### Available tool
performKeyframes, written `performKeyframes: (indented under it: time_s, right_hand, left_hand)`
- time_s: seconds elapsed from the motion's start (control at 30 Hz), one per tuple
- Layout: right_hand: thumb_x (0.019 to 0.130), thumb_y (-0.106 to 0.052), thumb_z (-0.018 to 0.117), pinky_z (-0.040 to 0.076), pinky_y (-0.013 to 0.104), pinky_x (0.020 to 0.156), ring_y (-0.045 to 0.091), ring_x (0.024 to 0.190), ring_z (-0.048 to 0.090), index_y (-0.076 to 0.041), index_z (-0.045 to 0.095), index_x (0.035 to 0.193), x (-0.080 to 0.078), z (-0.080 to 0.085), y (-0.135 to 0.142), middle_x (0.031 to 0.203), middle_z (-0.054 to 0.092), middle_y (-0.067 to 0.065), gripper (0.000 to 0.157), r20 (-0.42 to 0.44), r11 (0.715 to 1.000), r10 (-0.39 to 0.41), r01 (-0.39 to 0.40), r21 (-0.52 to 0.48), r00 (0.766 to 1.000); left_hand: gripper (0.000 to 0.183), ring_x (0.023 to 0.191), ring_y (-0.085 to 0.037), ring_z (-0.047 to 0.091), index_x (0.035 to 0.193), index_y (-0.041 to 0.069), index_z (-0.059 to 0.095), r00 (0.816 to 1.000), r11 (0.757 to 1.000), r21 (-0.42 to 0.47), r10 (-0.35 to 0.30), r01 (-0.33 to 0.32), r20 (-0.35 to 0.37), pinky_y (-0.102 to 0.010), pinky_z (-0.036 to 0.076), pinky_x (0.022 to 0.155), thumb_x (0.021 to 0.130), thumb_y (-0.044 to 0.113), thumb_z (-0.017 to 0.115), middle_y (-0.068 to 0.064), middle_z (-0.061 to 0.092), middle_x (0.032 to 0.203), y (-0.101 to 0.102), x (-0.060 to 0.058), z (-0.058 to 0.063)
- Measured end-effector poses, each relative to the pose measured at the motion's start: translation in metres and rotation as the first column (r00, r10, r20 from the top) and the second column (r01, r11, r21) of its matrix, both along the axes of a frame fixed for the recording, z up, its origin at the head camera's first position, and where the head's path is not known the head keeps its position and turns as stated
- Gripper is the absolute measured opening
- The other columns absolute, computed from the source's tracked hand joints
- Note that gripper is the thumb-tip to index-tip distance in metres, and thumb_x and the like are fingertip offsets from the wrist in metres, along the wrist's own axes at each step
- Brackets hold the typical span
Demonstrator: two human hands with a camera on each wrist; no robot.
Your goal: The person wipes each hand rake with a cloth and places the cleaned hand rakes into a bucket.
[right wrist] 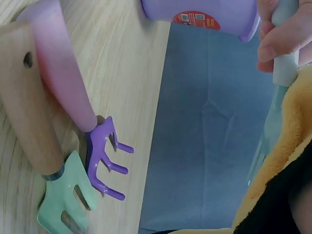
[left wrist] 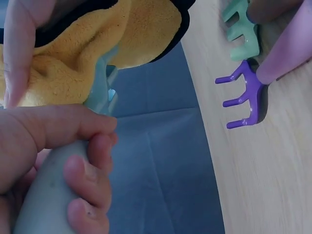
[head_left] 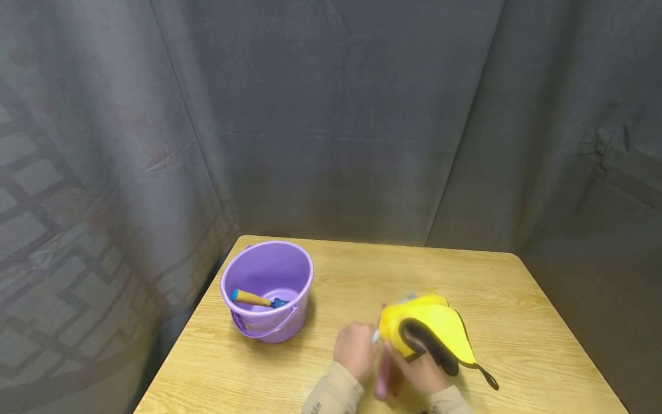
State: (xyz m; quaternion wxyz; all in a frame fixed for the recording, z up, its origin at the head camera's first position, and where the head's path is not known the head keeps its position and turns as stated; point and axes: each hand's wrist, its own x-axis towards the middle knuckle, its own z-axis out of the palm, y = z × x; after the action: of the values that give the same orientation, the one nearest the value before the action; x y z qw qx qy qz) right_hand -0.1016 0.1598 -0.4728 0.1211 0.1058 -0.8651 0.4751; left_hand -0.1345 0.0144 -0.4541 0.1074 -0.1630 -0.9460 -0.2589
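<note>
My left hand (head_left: 354,348) grips the pale grey handle (left wrist: 51,190) of a small garden tool with a light blue head (left wrist: 100,83). A plush yellow cloth (head_left: 434,323) with dark trim and a hanging loop lies against that head and hides much of it. My right hand (head_left: 425,374) holds the cloth there, one finger stretched along it in the left wrist view. On the table beside the hands lie a purple hand rake (right wrist: 100,156) with a pink handle and a green-headed garden tool (right wrist: 73,195) with a wooden handle.
A purple bucket (head_left: 300,325) stands at the table's left side, its handle hanging down in front. Inside leans a tool with a yellow handle (head_left: 250,298) and a blue end. Grey curtains (head_left: 331,115) hang around the wooden table (head_left: 362,259).
</note>
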Motion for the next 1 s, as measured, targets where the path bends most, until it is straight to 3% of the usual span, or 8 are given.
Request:
performKeyframes:
  time_s: [0.1, 0.23, 0.4, 0.5, 0.6, 0.83, 1.0]
  right_hand:
    - [0.082, -0.024, 0.063, 0.041, 0.046, 0.086, 0.03, 0.103, 0.052, -0.003, 0.057, 0.108, 0.001, 0.0, 0.0, 0.107, 0.06, 0.011, 0.034, 0.046, 0.996, -0.082, 0.08, 0.028, 0.996]
    - [0.084, -0.023, 0.061, 0.035, 0.053, 0.089, 0.044, 0.109, 0.045, 0.012, 0.049, 0.115, -0.002, -0.002, 0.002, 0.116, 0.05, 0.03, 0.048, 0.041, 0.994, -0.076, 0.073, 0.078, 0.996]
    - [0.083, -0.014, 0.062, 0.042, 0.05, 0.083, 0.039, 0.098, 0.054, 0.009, 0.051, 0.117, -0.009, -0.008, 0.004, 0.109, 0.055, 0.027, 0.042, -0.122, 0.984, -0.041, 0.061, 0.167, 0.992]
    - [0.082, -0.013, 0.063, 0.046, 0.047, 0.076, 0.035, 0.088, 0.059, 0.009, 0.049, 0.118, -0.011, -0.009, 0.004, 0.105, 0.057, 0.027, 0.045, -0.145, 0.977, -0.058, 0.086, 0.196, 0.988]
    - [0.085, -0.017, 0.06, 0.046, 0.047, 0.076, 0.038, 0.086, 0.06, 0.014, 0.045, 0.119, -0.011, -0.008, 0.003, 0.107, 0.053, 0.033, 0.048, -0.104, 0.97, -0.079, 0.1, 0.22, 0.991]
    - [0.089, -0.031, 0.053, 0.032, 0.054, 0.091, 0.048, 0.109, 0.042, 0.013, 0.042, 0.122, -0.011, -0.01, 0.004, 0.121, 0.042, 0.034, 0.056, 0.033, 0.966, -0.157, 0.147, 0.212, 0.987]
    - [0.089, -0.036, 0.051, 0.036, 0.053, 0.088, 0.046, 0.104, 0.048, 0.01, 0.042, 0.124, -0.012, -0.01, 0.002, 0.122, 0.043, 0.032, 0.059, 0.062, 0.956, -0.191, 0.172, 0.237, 0.98]
  left_hand:
    - [0.037, 0.039, -0.004, 0.031, 0.049, 0.016, 0.039, 1.0, 1.0, -0.018, 0.001, -0.001, -0.025, -0.017, 0.027, 0.037, 0.071, 0.016, 0.068, 0.01, 0.036, 0.045, 0.001, 0.001, -0.001]
    - [0.036, 0.039, -0.003, 0.031, 0.049, 0.016, 0.04, 0.998, 1.0, -0.031, -0.01, 0.008, -0.063, -0.016, 0.027, 0.037, 0.073, 0.016, 0.066, 0.01, 0.037, 0.045, 0.002, 0.0, -0.002]
    - [0.037, 0.038, -0.003, 0.03, 0.05, 0.016, 0.04, 0.997, 0.999, -0.026, -0.026, 0.025, -0.067, -0.015, 0.026, 0.037, 0.079, 0.02, 0.062, 0.01, 0.036, 0.044, 0.004, 0.002, -0.003]
    - [0.04, 0.038, -0.003, 0.031, 0.05, 0.017, 0.041, 0.998, 0.999, -0.028, -0.032, 0.03, -0.056, -0.016, 0.027, 0.037, 0.084, 0.029, 0.058, 0.01, 0.036, 0.044, 0.005, 0.003, -0.003]
    - [0.043, 0.039, -0.002, 0.034, 0.049, 0.018, 0.04, 0.997, 0.998, -0.034, -0.046, 0.043, -0.063, -0.016, 0.028, 0.038, 0.086, 0.034, 0.055, 0.011, 0.038, 0.045, 0.005, 0.004, -0.004]
    - [0.04, 0.04, -0.004, 0.036, 0.048, 0.018, 0.04, 0.994, 0.995, -0.082, -0.059, 0.051, -0.093, -0.016, 0.03, 0.038, 0.083, 0.026, 0.059, 0.009, 0.042, 0.046, 0.006, 0.004, -0.007]
    - [0.04, 0.039, -0.005, 0.036, 0.049, 0.017, 0.042, 0.996, 0.995, -0.094, -0.047, 0.04, -0.078, -0.017, 0.03, 0.038, 0.083, 0.028, 0.059, 0.008, 0.042, 0.046, 0.007, 0.006, -0.007]
